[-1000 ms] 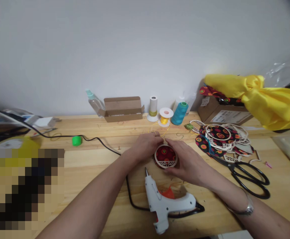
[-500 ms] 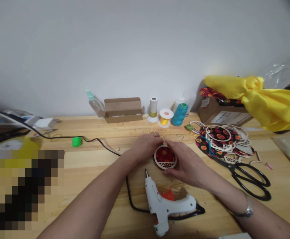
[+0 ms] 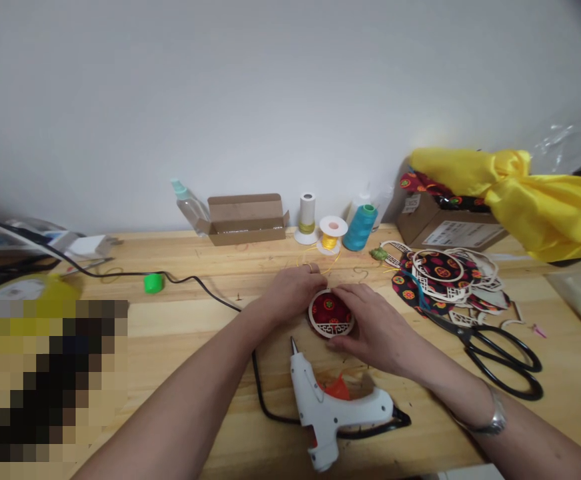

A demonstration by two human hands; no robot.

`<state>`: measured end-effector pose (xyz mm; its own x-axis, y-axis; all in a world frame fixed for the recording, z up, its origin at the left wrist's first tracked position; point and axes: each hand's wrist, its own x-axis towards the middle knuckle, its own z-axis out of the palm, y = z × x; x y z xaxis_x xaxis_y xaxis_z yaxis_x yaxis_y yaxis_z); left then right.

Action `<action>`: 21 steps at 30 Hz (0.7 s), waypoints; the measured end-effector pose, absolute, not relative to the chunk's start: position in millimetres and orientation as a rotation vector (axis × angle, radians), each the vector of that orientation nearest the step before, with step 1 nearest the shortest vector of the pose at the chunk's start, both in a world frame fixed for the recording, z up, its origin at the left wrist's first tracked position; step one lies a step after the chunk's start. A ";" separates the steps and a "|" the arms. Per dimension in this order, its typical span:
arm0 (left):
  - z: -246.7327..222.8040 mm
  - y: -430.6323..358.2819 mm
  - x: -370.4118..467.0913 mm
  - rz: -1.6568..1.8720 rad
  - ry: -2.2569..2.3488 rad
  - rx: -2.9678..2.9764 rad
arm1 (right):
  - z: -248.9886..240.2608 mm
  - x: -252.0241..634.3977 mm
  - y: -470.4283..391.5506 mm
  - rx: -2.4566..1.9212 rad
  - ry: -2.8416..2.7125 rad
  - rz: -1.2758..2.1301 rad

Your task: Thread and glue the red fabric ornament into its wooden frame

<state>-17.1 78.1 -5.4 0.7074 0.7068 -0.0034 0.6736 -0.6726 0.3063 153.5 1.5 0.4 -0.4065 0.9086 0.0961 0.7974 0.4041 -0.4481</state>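
A round ornament (image 3: 331, 311) with dark red patterned fabric, a pale rim and a lattice along its lower part lies between my hands. My right hand (image 3: 370, 325) curves around its right side, thumb at the lower edge and fingers at the top. At its upper left, my left hand (image 3: 295, 291) has its fingers bent and pressed together; whatever they pinch is hidden. Thin yellow cord loops behind that hand, near the yellow spool (image 3: 330, 240). A white glue gun (image 3: 320, 410) lies just below, its nozzle pointing up toward the ornament.
Black scissors (image 3: 500, 357) and a pile of lattice rings and fabric (image 3: 445, 280) lie at the right. Along the wall stand an open cardboard box (image 3: 245, 223), a blue thread cone (image 3: 360, 228) and a bottle (image 3: 189, 210). A black cable (image 3: 258, 390) crosses the table near my left arm.
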 end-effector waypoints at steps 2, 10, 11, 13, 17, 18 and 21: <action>-8.0 78.8 -17.7 0.191 1.064 2.700 | -0.1 153.6 1.2 -1.478 -2.355 0.463; -7.4 78.4 -17.7 0.177 1.070 2.743 | -0.6 153.8 4.2 -1.472 -2.406 0.424; -7.0 78.5 -17.7 0.169 1.076 2.739 | -0.6 153.7 4.7 -1.474 -2.413 0.418; -6.7 79.1 -17.7 0.173 1.067 2.746 | -0.3 153.4 5.4 -1.483 -2.426 0.406; -6.3 78.8 -18.4 0.208 1.035 2.746 | 1.9 152.0 6.5 -1.524 -2.453 0.381; -6.0 78.2 -18.6 0.215 1.035 2.737 | 2.9 151.4 6.9 -1.538 -2.459 0.374; -4.2 77.0 -19.8 0.248 1.041 2.710 | 6.2 149.3 8.6 -1.569 -2.491 0.360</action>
